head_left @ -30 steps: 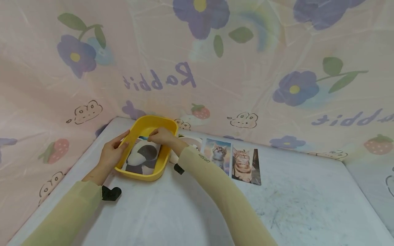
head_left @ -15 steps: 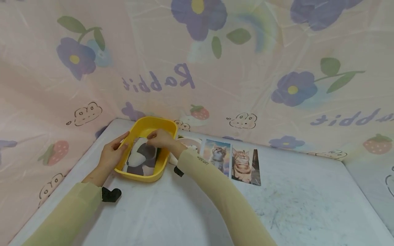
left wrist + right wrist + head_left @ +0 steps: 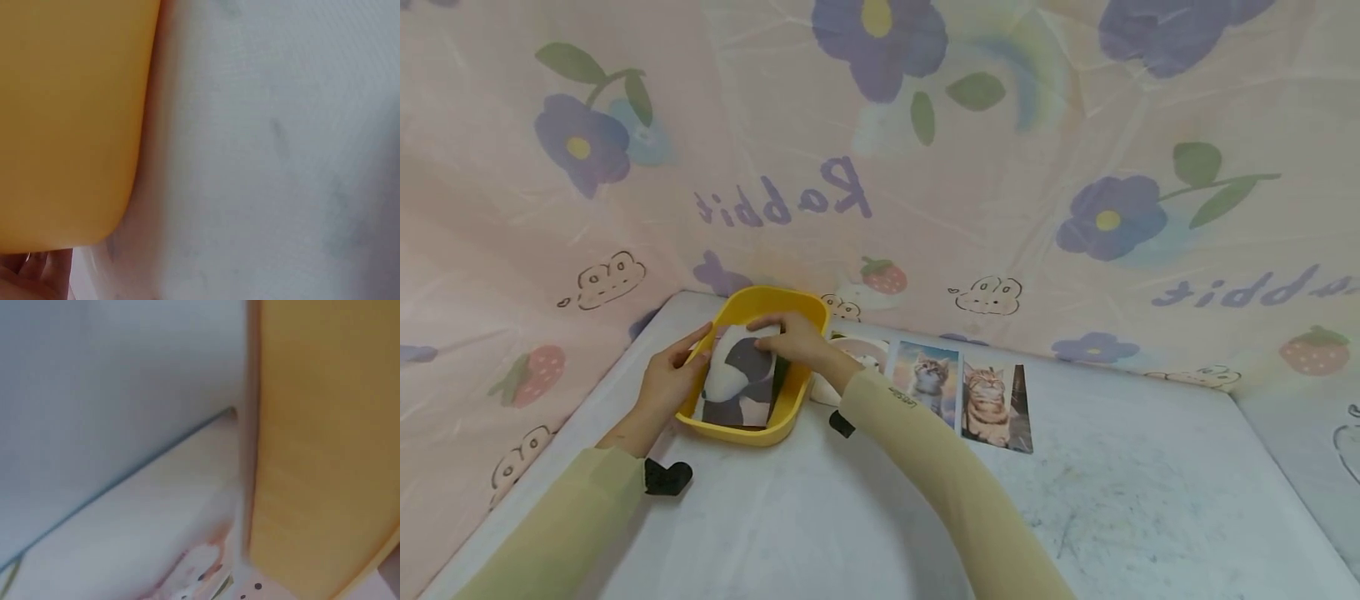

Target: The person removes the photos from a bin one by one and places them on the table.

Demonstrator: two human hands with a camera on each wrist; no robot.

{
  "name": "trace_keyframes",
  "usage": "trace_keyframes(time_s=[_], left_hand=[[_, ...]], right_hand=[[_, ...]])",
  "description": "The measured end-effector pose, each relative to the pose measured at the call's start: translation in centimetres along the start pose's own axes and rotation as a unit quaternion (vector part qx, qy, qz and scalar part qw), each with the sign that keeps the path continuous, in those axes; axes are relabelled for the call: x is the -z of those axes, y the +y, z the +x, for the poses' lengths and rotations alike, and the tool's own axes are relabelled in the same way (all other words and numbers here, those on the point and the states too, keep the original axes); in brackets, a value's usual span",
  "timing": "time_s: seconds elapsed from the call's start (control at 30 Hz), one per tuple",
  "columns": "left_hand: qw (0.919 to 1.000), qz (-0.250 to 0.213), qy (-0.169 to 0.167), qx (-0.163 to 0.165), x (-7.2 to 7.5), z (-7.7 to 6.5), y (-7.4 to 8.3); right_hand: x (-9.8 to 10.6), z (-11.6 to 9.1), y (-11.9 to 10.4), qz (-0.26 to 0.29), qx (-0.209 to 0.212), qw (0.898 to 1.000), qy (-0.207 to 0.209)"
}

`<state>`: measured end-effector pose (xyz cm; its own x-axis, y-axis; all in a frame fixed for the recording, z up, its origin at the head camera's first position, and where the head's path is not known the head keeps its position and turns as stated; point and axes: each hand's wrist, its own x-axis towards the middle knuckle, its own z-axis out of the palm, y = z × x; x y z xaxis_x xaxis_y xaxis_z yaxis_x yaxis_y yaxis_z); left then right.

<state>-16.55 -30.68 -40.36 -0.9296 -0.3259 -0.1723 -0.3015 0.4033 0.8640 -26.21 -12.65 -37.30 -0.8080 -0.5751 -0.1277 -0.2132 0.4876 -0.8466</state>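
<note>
While left fingers [image 3: 693, 340] grip yellow bin [image 3: 756, 435], right fingers [image 3: 771, 320] pinch gray-white card [image 3: 737, 379], now higher.

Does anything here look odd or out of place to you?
Yes: the "Rabbit" lettering on the pink backdrop reads backwards, as if mirrored. Dark smudges on the right side of the white table make it look dirty.

head: dim, even light, soft shadows | wrist views: dim, blurred

A pink backdrop [image 3: 977, 192] printed with purple flowers [image 3: 1086, 229] stands behind a white tabletop [image 3: 1150, 483]
</note>
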Motion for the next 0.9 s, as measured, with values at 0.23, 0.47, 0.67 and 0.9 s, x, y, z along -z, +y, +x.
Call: trace_keyframes(time_s=[0.23,0.47,0.67,0.9], left_hand=[[0.9998,0.01,-0.008,-0.018,-0.2,0.0,-0.2],[0.9994,0.011,-0.007,-0.031,-0.1,0.0,-0.3],[0.9986,0.031,-0.012,-0.042,0.2,-0.1,-0.3],[0.9982,0.034,-0.012,-0.049,0.4,-0.2,-0.4]], right_hand=[[1.0,-1.0,0.5,0.078,0.026,0.995,0.049],[2.3,-2.1,1.4,0.128,0.031,0.986,0.105],[3.6,-3.7,2.7,0.141,0.032,0.983,0.114],[5.8,-6.3,4.7,0.154,0.035,0.981,0.116]])
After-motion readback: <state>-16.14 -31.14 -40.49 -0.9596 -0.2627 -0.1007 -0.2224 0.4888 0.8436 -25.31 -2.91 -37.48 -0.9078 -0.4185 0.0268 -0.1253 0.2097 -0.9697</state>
